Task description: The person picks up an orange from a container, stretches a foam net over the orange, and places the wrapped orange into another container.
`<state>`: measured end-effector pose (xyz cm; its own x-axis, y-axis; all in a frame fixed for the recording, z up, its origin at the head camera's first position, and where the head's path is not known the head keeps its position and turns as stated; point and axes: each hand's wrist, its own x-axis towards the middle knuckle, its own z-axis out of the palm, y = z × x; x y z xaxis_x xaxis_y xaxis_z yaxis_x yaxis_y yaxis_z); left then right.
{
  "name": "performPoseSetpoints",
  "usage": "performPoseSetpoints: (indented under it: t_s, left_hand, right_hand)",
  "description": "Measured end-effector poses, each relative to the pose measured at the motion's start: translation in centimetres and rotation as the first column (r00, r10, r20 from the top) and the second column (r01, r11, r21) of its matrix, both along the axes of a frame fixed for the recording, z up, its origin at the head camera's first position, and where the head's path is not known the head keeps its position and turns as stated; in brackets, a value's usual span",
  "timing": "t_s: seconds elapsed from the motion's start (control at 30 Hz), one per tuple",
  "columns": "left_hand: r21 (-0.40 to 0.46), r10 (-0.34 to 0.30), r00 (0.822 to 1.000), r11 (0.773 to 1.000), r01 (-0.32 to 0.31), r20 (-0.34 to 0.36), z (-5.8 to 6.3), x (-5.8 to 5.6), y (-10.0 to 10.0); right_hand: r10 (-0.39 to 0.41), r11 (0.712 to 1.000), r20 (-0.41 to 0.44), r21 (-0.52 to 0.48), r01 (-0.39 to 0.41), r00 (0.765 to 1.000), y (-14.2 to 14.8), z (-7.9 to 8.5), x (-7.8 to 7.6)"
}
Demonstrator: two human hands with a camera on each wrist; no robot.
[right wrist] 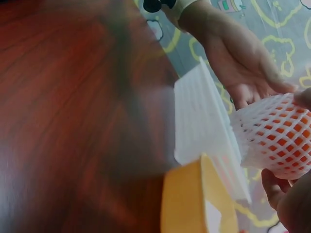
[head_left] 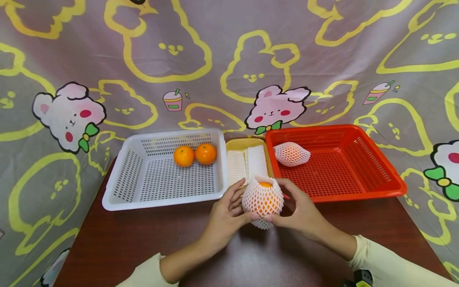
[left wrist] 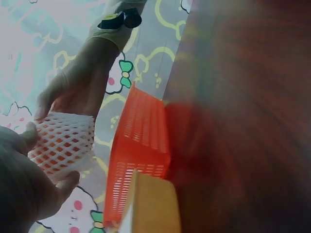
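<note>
In the head view an orange sits inside a white foam net sleeve, its top showing through the sleeve's upper opening. My left hand grips the netted fruit from the left, thumb across the front. From the other side my right hand holds it, its thumb close to the left one. The bundle is held over the front of the table, before the trays. Both wrist views show the stretched netting between the two hands, with orange colour through its holes.
A white basket at left holds two bare oranges. Between the baskets, a yellow tray carries flattened foam sleeves. At right, a red basket contains one netted fruit. Patterned cloth hangs behind the brown table.
</note>
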<state>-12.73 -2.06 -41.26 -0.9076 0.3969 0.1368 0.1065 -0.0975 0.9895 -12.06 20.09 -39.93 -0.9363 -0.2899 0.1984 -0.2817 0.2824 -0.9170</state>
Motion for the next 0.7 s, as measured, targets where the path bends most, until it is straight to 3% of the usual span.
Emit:
performPoseSetpoints:
  t_s: [0.07,0.17,0.27,0.33,0.43,0.5,0.6,0.7]
  left_hand:
    - [-0.061,0.004,0.999,0.998,-0.007,-0.054,0.2,-0.3,0.3]
    - [-0.173,-0.002,0.989,0.985,-0.024,-0.149,0.6,-0.6,0.8]
    - [-0.289,-0.047,0.974,0.957,-0.019,-0.221,1.2,-0.6,1.5]
    - [-0.382,-0.102,0.959,0.924,-0.008,-0.266,1.5,-0.4,2.0]
    - [-0.509,-0.198,0.912,0.860,-0.015,-0.360,1.8,-0.4,2.9]
    - [-0.591,-0.259,0.866,0.805,-0.051,-0.427,1.9,-0.6,3.7]
    - [-0.659,-0.336,0.808,0.747,-0.083,-0.483,2.0,-1.0,5.0]
    - [-0.707,-0.388,0.782,0.701,-0.094,-0.488,2.2,-1.4,6.2]
  right_hand:
    - [-0.034,0.997,-0.038,0.072,0.037,0.999,0.9,0.6,-0.2]
    - [-0.123,0.967,-0.095,0.213,0.141,0.988,2.7,1.7,-1.0]
    - [-0.215,0.909,-0.105,0.343,0.238,0.971,5.2,2.8,-2.5]
    - [-0.262,0.860,-0.114,0.423,0.285,0.958,7.0,3.3,-3.7]
    - [-0.274,0.775,-0.183,0.539,0.329,0.944,10.1,3.7,-5.7]
    - [-0.224,0.724,-0.260,0.601,0.339,0.939,12.3,3.6,-7.2]
    - [-0.111,0.647,-0.321,0.694,0.314,0.940,15.4,3.4,-9.6]
    - [-0.029,0.576,-0.317,0.770,0.275,0.948,18.0,2.9,-11.8]
